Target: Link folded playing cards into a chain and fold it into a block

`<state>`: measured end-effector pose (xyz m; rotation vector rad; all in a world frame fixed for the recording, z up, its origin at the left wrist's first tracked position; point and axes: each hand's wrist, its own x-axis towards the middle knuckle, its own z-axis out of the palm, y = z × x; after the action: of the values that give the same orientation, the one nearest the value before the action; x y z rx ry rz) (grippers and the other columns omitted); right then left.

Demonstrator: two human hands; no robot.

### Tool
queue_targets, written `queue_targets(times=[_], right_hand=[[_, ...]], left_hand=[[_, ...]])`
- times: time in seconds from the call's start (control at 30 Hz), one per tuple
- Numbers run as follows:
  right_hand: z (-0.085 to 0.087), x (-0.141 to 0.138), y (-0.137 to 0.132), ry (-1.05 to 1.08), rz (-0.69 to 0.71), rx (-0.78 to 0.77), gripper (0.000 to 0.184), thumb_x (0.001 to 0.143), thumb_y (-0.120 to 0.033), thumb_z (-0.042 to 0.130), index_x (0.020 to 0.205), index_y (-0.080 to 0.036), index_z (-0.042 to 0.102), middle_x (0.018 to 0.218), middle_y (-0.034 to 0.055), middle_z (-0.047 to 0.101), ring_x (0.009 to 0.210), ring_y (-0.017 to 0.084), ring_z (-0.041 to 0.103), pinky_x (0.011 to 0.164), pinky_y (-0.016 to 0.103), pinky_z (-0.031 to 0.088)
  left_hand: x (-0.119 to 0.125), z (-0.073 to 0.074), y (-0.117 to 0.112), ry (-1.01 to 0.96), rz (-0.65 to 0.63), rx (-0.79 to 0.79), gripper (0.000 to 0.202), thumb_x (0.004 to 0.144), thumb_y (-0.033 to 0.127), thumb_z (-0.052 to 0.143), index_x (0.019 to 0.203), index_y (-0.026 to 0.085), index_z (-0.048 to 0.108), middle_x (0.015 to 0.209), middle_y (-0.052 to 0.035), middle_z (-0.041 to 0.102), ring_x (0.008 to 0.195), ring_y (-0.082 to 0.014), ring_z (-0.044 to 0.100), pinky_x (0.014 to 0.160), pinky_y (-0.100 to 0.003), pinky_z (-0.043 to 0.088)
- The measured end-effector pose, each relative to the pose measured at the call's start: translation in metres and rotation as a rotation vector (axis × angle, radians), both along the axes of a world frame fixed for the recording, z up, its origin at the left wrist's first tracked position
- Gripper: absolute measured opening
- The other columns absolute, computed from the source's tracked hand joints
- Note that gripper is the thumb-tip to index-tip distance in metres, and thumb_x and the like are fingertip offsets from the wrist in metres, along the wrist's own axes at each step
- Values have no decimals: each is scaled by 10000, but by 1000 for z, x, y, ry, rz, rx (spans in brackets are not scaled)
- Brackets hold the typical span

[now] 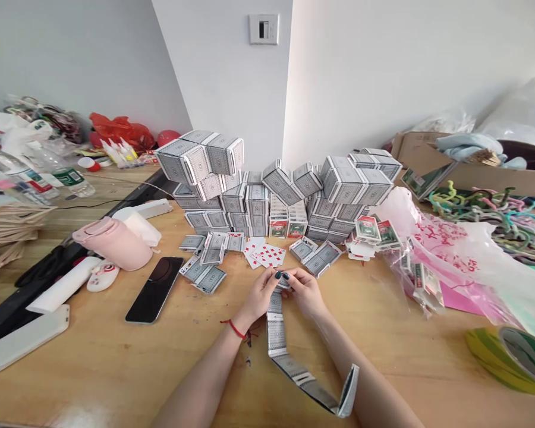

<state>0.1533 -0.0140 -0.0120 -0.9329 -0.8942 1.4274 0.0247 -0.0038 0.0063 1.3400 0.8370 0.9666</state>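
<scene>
My left hand (264, 291) and my right hand (307, 291) meet over the table, pinching the top end of a strip of joined playing cards (276, 336) between thumbs and fingers. From there the strip hangs toward me, bends between my forearms and folds up at its far end near the right forearm. Loose face-up cards (268, 255) with red diamonds lie just beyond my hands. To their left are small folded card pieces (203, 274); to their right is another folded card piece (322, 258). Behind stand stacked blocks built from grey-backed cards (258, 208).
A black phone (155, 290), a pink tumbler (116, 242) and a white mouse (102, 277) lie left. Right are card boxes (368, 230), plastic bags (450, 249), a yellow-green tape roll (512, 356) and a cardboard box (477, 175). A wall stands behind.
</scene>
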Motion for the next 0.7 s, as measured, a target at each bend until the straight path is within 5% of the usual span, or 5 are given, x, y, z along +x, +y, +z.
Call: queue_targets(times=[0.17,0.37,0.57,0.7], right_hand=[[-2,-2,0,9,-3,17,273,667,-446,630,674,-190,533,1005,50,625,545,101,500,440,223,382],[-2,-5,-1,-51,-42,67,233,725,-401,586,678,-191,497,883,36,627,541,95,480,457,209,371],[-1,-7,-1,-224,-150,185,242,766,-404,536,662,-197,466,800,32,597,734,150,553,639,266,456],[3,0,-1,-176,-52,127,234,752,-416,554,716,-187,517,843,39,599,558,103,503,472,222,425]], left_hand=[[-1,-3,0,60,37,58,223,822,376,441,821,171,529,848,-22,560,776,-141,492,728,-248,407],[0,-3,-1,117,55,48,279,820,399,439,901,165,568,884,-36,599,839,-166,523,781,-270,410],[2,0,-1,105,11,42,359,828,418,413,1026,164,573,1000,-70,620,953,-211,534,847,-313,402],[0,2,1,113,-68,51,398,819,437,423,1056,153,571,1007,-81,623,947,-219,538,872,-334,391]])
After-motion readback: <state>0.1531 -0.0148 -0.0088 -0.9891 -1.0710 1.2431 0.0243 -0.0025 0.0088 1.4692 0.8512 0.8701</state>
